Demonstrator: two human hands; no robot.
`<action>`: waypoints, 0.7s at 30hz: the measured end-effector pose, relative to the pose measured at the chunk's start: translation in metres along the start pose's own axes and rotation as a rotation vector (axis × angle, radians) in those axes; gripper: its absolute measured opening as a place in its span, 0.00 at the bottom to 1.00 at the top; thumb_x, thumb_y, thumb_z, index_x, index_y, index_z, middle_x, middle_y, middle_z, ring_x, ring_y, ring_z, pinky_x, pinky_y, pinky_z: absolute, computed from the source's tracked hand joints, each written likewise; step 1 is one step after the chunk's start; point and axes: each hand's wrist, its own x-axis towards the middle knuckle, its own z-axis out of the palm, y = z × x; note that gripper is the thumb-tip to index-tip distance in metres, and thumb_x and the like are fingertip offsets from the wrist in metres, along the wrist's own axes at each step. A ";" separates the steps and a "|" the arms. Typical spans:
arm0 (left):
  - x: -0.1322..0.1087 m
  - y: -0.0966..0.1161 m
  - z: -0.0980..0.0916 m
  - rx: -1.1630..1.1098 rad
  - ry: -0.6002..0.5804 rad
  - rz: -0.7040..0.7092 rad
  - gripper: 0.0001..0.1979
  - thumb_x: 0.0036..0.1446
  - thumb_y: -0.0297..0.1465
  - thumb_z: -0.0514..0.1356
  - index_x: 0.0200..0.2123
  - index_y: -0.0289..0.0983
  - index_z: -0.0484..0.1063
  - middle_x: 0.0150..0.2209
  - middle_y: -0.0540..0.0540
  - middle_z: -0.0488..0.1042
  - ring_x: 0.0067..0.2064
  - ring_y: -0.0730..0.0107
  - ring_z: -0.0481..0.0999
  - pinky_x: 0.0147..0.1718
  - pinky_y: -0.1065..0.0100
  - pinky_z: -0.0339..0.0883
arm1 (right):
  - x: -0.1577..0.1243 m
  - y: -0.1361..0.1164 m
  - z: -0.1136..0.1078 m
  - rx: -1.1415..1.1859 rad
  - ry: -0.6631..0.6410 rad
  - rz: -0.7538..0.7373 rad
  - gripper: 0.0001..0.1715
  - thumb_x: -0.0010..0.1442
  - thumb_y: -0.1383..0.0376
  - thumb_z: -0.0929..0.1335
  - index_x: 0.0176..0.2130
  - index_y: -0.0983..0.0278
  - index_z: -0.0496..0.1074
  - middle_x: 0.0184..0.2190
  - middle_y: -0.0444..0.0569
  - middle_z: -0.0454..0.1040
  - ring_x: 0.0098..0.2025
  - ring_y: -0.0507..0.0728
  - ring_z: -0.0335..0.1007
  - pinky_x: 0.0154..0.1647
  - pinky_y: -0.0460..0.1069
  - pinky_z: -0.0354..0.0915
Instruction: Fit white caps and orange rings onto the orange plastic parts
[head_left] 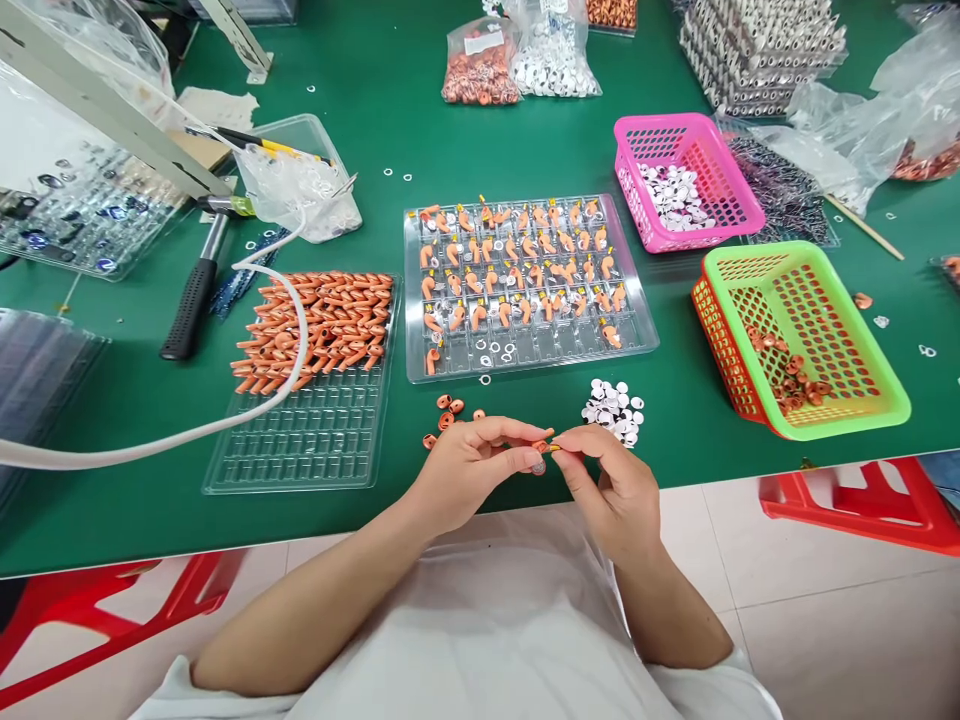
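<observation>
My left hand [469,470] and my right hand [611,485] meet at the near edge of the green table [525,130], fingers pinched together on one small orange part [541,447] with a round metal piece under it. Just left of my hands lie several loose orange rings [448,412]. A small heap of white rings [615,408] sits right of them. Beyond my hands stands a clear tray [641,330] with rows of orange assembled parts [517,270]. A second clear tray [300,450] at the left carries stacked orange parts [322,325].
A green and orange basket [862,400] with orange rings stands at the right, a pink basket [637,190] with white rings behind it. A hammer [193,295], a white hose [150,440], bags of parts [480,65] and red stools [862,505] surround the work spot.
</observation>
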 end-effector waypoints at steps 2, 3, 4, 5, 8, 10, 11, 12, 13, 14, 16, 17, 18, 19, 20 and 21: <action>0.000 -0.001 0.001 -0.025 0.017 -0.012 0.08 0.52 0.27 0.70 0.38 0.34 0.81 0.30 0.47 0.82 0.33 0.69 0.82 0.41 0.67 0.76 | -0.002 0.000 0.002 0.013 0.025 0.021 0.12 0.65 0.72 0.66 0.44 0.56 0.72 0.37 0.48 0.78 0.38 0.56 0.74 0.36 0.51 0.70; 0.000 -0.002 0.002 -0.039 0.020 -0.019 0.08 0.52 0.27 0.70 0.37 0.34 0.81 0.30 0.47 0.82 0.33 0.69 0.82 0.41 0.67 0.76 | -0.003 0.000 0.002 0.021 0.032 0.027 0.12 0.65 0.73 0.66 0.44 0.56 0.72 0.37 0.47 0.78 0.39 0.56 0.74 0.36 0.51 0.70; 0.000 -0.002 0.002 -0.052 0.020 -0.023 0.08 0.52 0.28 0.70 0.37 0.34 0.81 0.29 0.47 0.82 0.33 0.69 0.82 0.40 0.67 0.76 | -0.004 0.000 0.003 0.030 0.033 0.033 0.13 0.65 0.73 0.66 0.44 0.56 0.72 0.37 0.47 0.78 0.39 0.55 0.74 0.36 0.50 0.70; 0.000 -0.003 0.002 -0.065 0.016 -0.023 0.08 0.52 0.28 0.70 0.38 0.34 0.81 0.29 0.47 0.82 0.33 0.69 0.82 0.39 0.68 0.76 | -0.004 -0.001 0.003 0.037 0.031 0.035 0.13 0.65 0.73 0.66 0.45 0.56 0.73 0.38 0.47 0.78 0.39 0.55 0.74 0.36 0.50 0.70; 0.000 -0.004 0.000 -0.094 -0.006 -0.015 0.08 0.53 0.29 0.70 0.38 0.35 0.81 0.29 0.48 0.81 0.33 0.70 0.81 0.38 0.70 0.75 | -0.004 -0.002 0.003 0.034 0.032 0.027 0.13 0.65 0.73 0.66 0.45 0.56 0.73 0.38 0.47 0.79 0.39 0.55 0.75 0.38 0.51 0.70; 0.000 -0.004 -0.002 -0.098 -0.020 -0.014 0.08 0.55 0.30 0.69 0.39 0.36 0.81 0.31 0.47 0.82 0.34 0.71 0.81 0.38 0.71 0.76 | -0.003 -0.003 0.003 0.017 0.042 0.013 0.13 0.65 0.72 0.67 0.45 0.57 0.73 0.38 0.46 0.79 0.38 0.55 0.75 0.37 0.50 0.70; 0.000 -0.002 -0.002 -0.095 -0.025 -0.015 0.08 0.56 0.31 0.68 0.39 0.36 0.81 0.32 0.47 0.82 0.34 0.71 0.81 0.37 0.71 0.76 | -0.003 -0.004 0.003 0.010 0.043 0.006 0.12 0.65 0.73 0.67 0.45 0.57 0.73 0.38 0.46 0.79 0.37 0.54 0.75 0.36 0.50 0.70; -0.001 -0.001 -0.003 -0.090 -0.030 -0.016 0.08 0.57 0.31 0.67 0.39 0.36 0.81 0.32 0.46 0.82 0.34 0.70 0.81 0.37 0.71 0.76 | -0.002 -0.004 0.002 0.005 0.042 -0.001 0.12 0.64 0.73 0.67 0.45 0.57 0.73 0.37 0.46 0.79 0.36 0.54 0.74 0.36 0.49 0.70; -0.001 0.001 -0.003 -0.085 -0.031 -0.020 0.07 0.58 0.32 0.67 0.39 0.36 0.81 0.32 0.46 0.82 0.34 0.70 0.82 0.37 0.71 0.76 | -0.001 -0.005 0.002 0.002 0.040 -0.005 0.12 0.64 0.73 0.67 0.45 0.57 0.73 0.37 0.46 0.79 0.36 0.53 0.74 0.35 0.49 0.70; -0.002 0.003 -0.002 -0.079 -0.032 -0.025 0.07 0.58 0.32 0.67 0.39 0.36 0.81 0.32 0.46 0.83 0.34 0.70 0.82 0.36 0.71 0.76 | 0.000 -0.005 0.002 0.000 0.037 -0.007 0.13 0.64 0.73 0.67 0.45 0.58 0.73 0.37 0.45 0.79 0.35 0.53 0.74 0.35 0.48 0.69; -0.002 0.007 -0.001 -0.069 -0.024 -0.037 0.06 0.57 0.30 0.67 0.39 0.36 0.81 0.31 0.46 0.83 0.33 0.70 0.82 0.36 0.71 0.77 | 0.002 -0.006 0.002 0.000 0.036 -0.006 0.12 0.64 0.74 0.67 0.44 0.58 0.73 0.37 0.46 0.79 0.36 0.53 0.74 0.34 0.48 0.69; -0.003 0.009 0.000 -0.062 -0.017 -0.041 0.06 0.56 0.29 0.68 0.38 0.36 0.81 0.31 0.46 0.83 0.33 0.70 0.82 0.37 0.71 0.77 | 0.003 -0.006 0.001 0.004 0.037 -0.006 0.12 0.64 0.74 0.67 0.44 0.58 0.73 0.37 0.46 0.79 0.36 0.53 0.74 0.34 0.48 0.69; -0.003 0.010 0.001 -0.053 -0.007 -0.042 0.05 0.56 0.28 0.68 0.38 0.36 0.81 0.30 0.47 0.83 0.33 0.70 0.82 0.37 0.71 0.77 | 0.003 -0.006 0.001 0.010 0.037 -0.008 0.12 0.64 0.74 0.67 0.44 0.58 0.74 0.37 0.47 0.78 0.37 0.53 0.73 0.34 0.48 0.69; -0.003 0.012 0.002 -0.043 0.007 -0.038 0.05 0.55 0.27 0.68 0.37 0.36 0.81 0.29 0.47 0.83 0.32 0.70 0.81 0.37 0.71 0.77 | 0.004 -0.006 0.001 0.016 0.034 -0.010 0.12 0.64 0.74 0.67 0.44 0.58 0.74 0.38 0.47 0.78 0.37 0.53 0.73 0.34 0.48 0.69; -0.003 0.012 0.003 -0.032 0.022 -0.030 0.05 0.54 0.26 0.69 0.37 0.36 0.81 0.29 0.47 0.82 0.32 0.70 0.81 0.37 0.71 0.77 | 0.004 -0.006 0.001 0.019 0.027 -0.009 0.12 0.65 0.74 0.67 0.44 0.59 0.74 0.37 0.47 0.78 0.37 0.53 0.73 0.34 0.48 0.69; -0.003 0.012 0.004 -0.021 0.038 -0.018 0.06 0.54 0.25 0.69 0.37 0.36 0.81 0.28 0.48 0.82 0.32 0.70 0.81 0.37 0.71 0.77 | 0.004 -0.006 0.002 0.020 0.017 -0.004 0.12 0.65 0.74 0.66 0.44 0.59 0.74 0.37 0.47 0.78 0.37 0.53 0.73 0.35 0.48 0.69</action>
